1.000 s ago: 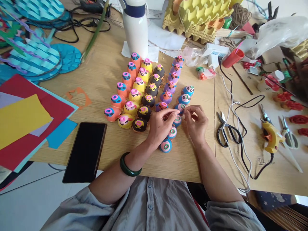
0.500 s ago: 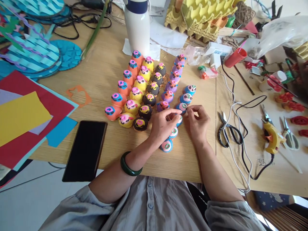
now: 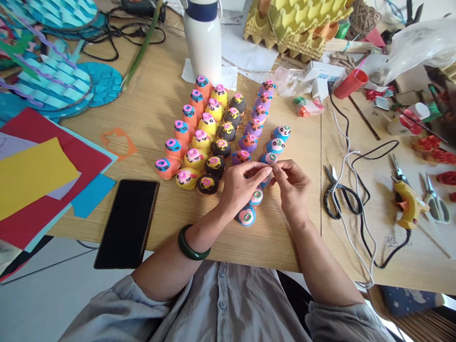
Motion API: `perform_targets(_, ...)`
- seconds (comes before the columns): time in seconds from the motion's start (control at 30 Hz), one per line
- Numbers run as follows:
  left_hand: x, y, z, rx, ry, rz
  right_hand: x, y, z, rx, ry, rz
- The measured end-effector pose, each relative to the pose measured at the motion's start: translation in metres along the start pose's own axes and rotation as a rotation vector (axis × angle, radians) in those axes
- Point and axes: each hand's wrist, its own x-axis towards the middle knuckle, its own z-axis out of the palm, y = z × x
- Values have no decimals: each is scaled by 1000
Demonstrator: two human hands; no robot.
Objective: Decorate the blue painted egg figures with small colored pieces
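My left hand (image 3: 245, 183) and my right hand (image 3: 290, 183) meet at their fingertips, above a row of blue painted domes with pink tops and green rings. Both hands are closed in a pinch; whatever they hold is too small or hidden to name. Just beyond the fingertips sits one blue dome (image 3: 268, 158), and another, mostly covered, lies beneath them. Nearest to my body is a further blue dome (image 3: 246, 216). To the left stand rows of purple domes (image 3: 248, 142), black domes (image 3: 221, 148), yellow domes (image 3: 201, 139) and orange domes (image 3: 175, 148), all with painted faces.
A black phone (image 3: 126, 223) and coloured paper (image 3: 39, 175) lie to the left. Rightward are black scissors (image 3: 342, 194), tangled cables, a yellow glue gun (image 3: 408, 204) and grey-handled scissors (image 3: 436, 206). Behind the domes stand a white bottle (image 3: 203, 45) and yellow egg trays (image 3: 302, 23).
My right hand has shifted slightly left, and its fingertips now meet those of my left hand. The painted domes have stayed in place.
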Motion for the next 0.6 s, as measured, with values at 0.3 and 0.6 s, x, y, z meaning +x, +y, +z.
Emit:
perform_targets(0.3, 2, -4, 0, -79, 18, -65, -2, 0, -2, -2, -23, 11)
perform_targets(0.6, 1, -3, 2, -136, -11, -92, -2, -3, -3, 94, -58, 56)
